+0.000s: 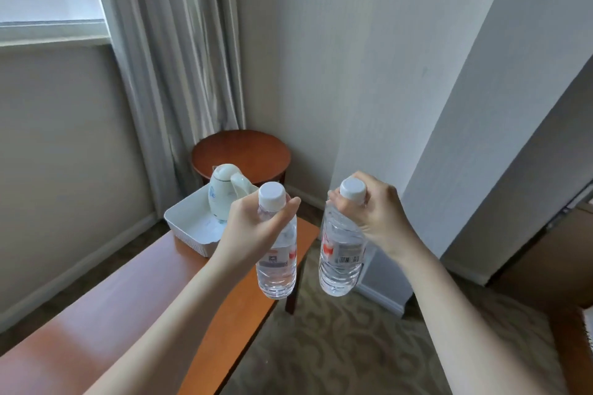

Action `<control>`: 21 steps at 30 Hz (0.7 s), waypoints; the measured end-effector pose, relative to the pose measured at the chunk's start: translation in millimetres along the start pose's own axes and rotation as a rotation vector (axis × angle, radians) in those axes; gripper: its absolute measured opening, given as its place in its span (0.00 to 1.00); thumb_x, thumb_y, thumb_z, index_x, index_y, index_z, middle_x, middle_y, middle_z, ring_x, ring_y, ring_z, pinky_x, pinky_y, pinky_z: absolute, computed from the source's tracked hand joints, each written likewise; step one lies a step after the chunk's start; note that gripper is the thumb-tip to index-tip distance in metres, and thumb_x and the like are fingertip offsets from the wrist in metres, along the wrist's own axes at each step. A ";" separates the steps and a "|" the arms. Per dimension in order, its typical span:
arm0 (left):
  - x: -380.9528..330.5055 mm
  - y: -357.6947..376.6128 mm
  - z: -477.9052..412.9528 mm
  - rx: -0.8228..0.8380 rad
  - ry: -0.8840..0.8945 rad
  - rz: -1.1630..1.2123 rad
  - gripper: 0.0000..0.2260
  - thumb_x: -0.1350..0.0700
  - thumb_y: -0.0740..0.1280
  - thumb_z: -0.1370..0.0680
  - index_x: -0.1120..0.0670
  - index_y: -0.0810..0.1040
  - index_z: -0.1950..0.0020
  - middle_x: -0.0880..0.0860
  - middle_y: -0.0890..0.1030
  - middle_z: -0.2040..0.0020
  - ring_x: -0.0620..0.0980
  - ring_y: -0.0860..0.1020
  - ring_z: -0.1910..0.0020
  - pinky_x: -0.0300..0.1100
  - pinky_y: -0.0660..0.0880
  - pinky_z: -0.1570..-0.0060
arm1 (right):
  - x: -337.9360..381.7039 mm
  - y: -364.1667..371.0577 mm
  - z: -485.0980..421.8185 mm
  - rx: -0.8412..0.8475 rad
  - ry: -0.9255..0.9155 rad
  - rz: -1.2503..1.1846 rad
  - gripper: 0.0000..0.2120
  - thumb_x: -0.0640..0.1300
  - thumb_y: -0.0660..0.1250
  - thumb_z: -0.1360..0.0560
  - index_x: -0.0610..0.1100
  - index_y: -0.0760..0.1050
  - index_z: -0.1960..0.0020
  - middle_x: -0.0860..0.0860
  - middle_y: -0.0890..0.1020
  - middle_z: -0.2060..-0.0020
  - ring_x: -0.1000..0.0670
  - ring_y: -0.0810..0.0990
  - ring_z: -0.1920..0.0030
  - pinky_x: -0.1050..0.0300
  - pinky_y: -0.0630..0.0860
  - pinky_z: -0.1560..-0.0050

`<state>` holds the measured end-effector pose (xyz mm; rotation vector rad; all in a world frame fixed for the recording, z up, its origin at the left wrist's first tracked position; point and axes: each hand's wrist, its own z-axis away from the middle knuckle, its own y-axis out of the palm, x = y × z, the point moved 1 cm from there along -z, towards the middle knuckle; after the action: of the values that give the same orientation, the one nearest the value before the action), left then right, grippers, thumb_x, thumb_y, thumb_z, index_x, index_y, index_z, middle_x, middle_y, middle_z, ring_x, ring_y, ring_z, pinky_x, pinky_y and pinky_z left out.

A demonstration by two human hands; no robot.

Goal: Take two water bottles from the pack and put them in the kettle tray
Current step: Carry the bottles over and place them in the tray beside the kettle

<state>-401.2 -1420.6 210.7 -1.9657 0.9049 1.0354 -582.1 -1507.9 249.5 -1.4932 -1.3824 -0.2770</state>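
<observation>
I hold two clear water bottles with white caps upright in the air. My left hand (256,224) grips the neck of the left bottle (276,266) above the far end of the wooden table. My right hand (375,212) grips the neck of the right bottle (340,263) over the carpet, just past the table's edge. Behind the left bottle, a white kettle tray (189,224) sits at the table's far end with a white kettle (224,192) standing in it. The pack is out of view.
The long wooden table (128,305) runs from the lower left toward the tray. A round wooden side table (240,151) stands in the corner beyond it, beside grey curtains (179,58). Patterned carpet (346,349) lies to the right, with a white wall column (401,106) close behind.
</observation>
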 end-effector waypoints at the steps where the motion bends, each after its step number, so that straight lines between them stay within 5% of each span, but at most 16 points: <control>1: 14.0 -0.1 -11.7 -0.017 -0.017 -0.008 0.15 0.40 0.67 0.28 0.51 0.79 0.60 0.50 0.83 0.62 0.45 0.82 0.60 0.37 0.80 0.61 | -10.6 10.8 -14.8 0.028 -0.003 -0.007 0.16 0.50 0.71 0.28 0.38 0.71 0.62 0.36 0.81 0.64 0.40 0.79 0.63 0.43 0.76 0.62; 5: 59.4 -1.8 -54.0 -0.072 -0.080 -0.024 0.13 0.39 0.67 0.29 0.48 0.79 0.59 0.45 0.83 0.61 0.42 0.82 0.59 0.28 0.77 0.62 | -44.2 51.3 -69.9 0.101 -0.003 -0.033 0.18 0.53 0.69 0.30 0.38 0.72 0.61 0.38 0.81 0.64 0.40 0.79 0.61 0.48 0.75 0.62; 14: 149.2 -5.2 -87.9 -0.216 -0.296 -0.037 0.09 0.50 0.72 0.28 0.55 0.79 0.56 0.50 0.83 0.60 0.46 0.79 0.58 0.39 0.76 0.58 | -111.0 136.7 -147.6 0.497 0.041 -0.072 0.16 0.62 0.68 0.31 0.49 0.75 0.56 0.53 0.83 0.59 0.57 0.80 0.56 0.67 0.75 0.58; 21: 206.9 -4.7 -85.6 -0.347 -0.502 -0.180 0.05 0.56 0.75 0.30 0.55 0.82 0.57 0.43 0.82 0.57 0.42 0.75 0.49 0.36 0.70 0.51 | -167.7 200.6 -181.9 0.761 0.002 -0.049 0.13 0.60 0.69 0.30 0.52 0.76 0.54 0.53 0.81 0.56 0.55 0.79 0.52 0.50 0.79 0.50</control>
<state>-277.7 -1540.6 67.5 -1.8748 0.2813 1.5597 -384.0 -1709.4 102.6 -0.8245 -1.3138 0.2078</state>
